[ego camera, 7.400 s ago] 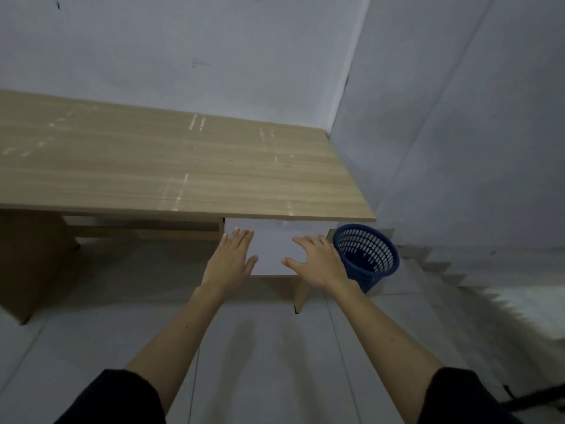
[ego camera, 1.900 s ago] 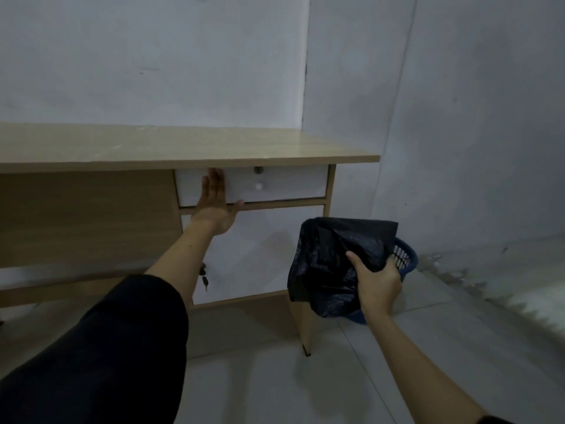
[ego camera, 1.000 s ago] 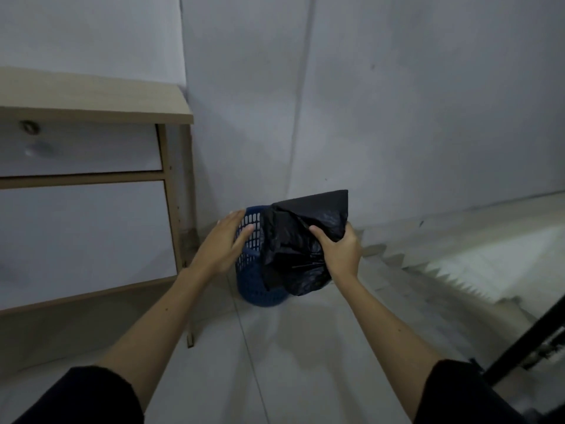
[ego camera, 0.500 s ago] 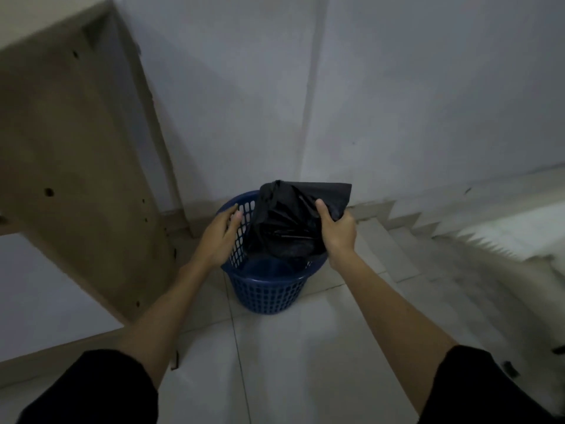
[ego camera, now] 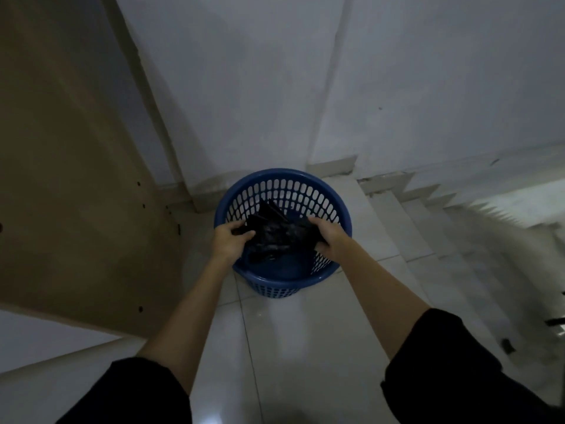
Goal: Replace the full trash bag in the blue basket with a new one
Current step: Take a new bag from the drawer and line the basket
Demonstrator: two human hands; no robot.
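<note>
A round blue basket (ego camera: 305, 186) with slotted walls stands on the tiled floor near the room's corner. A crumpled black trash bag (ego camera: 275, 235) hangs inside its opening. My left hand (ego camera: 229, 240) grips the bag's left edge and my right hand (ego camera: 328, 240) grips its right edge, both over the basket's near half. The basket's blue bottom shows below the bag.
The wooden side panel of a desk (ego camera: 76, 179) rises close on the left. White walls meet in a corner behind the basket. Steps (ego camera: 443, 203) run off to the right. Pale floor tiles (ego camera: 290, 347) lie between me and the basket.
My left hand has left the basket's rim and taken hold of the bag. The bag has gone lower into the basket and is spread between both hands. My view has tilted further down.
</note>
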